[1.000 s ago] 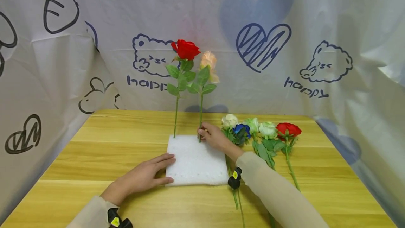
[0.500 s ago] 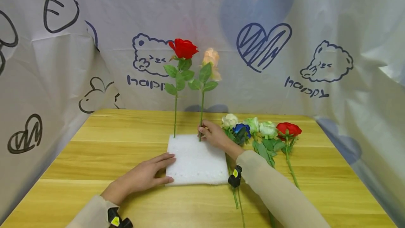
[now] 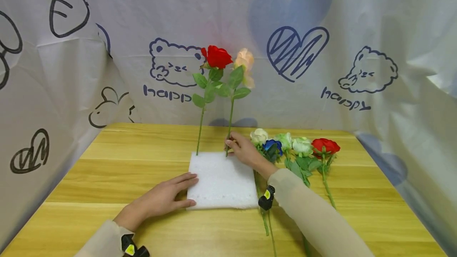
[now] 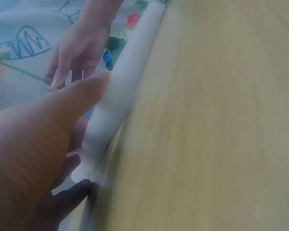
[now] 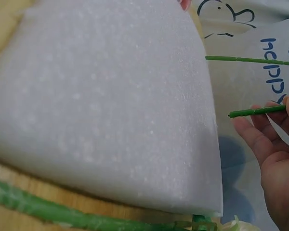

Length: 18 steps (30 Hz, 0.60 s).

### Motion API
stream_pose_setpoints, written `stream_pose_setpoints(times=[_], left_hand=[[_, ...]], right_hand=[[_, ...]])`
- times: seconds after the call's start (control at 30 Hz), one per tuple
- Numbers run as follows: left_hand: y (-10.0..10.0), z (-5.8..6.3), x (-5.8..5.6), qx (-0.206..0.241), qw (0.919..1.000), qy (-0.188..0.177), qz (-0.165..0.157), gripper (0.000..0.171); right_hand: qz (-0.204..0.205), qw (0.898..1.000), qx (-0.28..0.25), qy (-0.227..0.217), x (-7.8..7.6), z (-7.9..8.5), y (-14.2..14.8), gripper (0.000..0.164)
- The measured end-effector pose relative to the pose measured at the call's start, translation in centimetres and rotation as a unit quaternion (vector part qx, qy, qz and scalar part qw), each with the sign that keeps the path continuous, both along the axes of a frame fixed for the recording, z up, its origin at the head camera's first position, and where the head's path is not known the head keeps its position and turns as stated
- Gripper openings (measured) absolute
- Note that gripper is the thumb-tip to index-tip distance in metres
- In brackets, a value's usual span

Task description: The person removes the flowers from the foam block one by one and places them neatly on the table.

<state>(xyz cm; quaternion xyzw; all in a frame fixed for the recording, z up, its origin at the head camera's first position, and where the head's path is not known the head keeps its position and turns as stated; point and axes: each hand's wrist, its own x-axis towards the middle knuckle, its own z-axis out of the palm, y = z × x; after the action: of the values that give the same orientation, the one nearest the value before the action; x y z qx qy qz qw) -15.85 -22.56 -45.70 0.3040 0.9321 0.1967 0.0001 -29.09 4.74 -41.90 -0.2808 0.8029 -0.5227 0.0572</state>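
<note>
A peach rose [image 3: 244, 60] is held upright by its stem between the thumb and fingers of my right hand [image 3: 245, 152], over the back edge of a white foam block [image 3: 221, 185]. In the right wrist view the cut end of its green stem [image 5: 255, 111] shows free, just off the foam. A red rose [image 3: 218, 56] stands in the block's back left corner, leaning a little right. My left hand [image 3: 162, 197] rests against the block's left edge with fingers extended; in the left wrist view its thumb [image 4: 89, 91] lies along the foam.
To the right on the wooden table [image 3: 107, 162] lie several flowers: a white one [image 3: 259, 136], a blue one [image 3: 273, 146], pale green ones [image 3: 302, 146] and a red rose [image 3: 325, 146]. Long stems [image 3: 265, 223] run beside the block. A drawn-on white curtain [image 3: 228, 11] hangs behind.
My right hand has risen slightly and shifted right with the peach rose. The standing red rose swayed left, then back to the right. My left hand has stayed put.
</note>
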Motion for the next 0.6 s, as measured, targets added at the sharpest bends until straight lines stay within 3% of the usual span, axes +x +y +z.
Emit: stream_pose_setpoints(times=[0.6], left_hand=[[-0.1,-0.4,-0.1,-0.003,1.0,0.005,0.004,0.076]], right_hand=[[-0.016,0.999,0.037,0.036,1.0,1.6,2.5,0.016]])
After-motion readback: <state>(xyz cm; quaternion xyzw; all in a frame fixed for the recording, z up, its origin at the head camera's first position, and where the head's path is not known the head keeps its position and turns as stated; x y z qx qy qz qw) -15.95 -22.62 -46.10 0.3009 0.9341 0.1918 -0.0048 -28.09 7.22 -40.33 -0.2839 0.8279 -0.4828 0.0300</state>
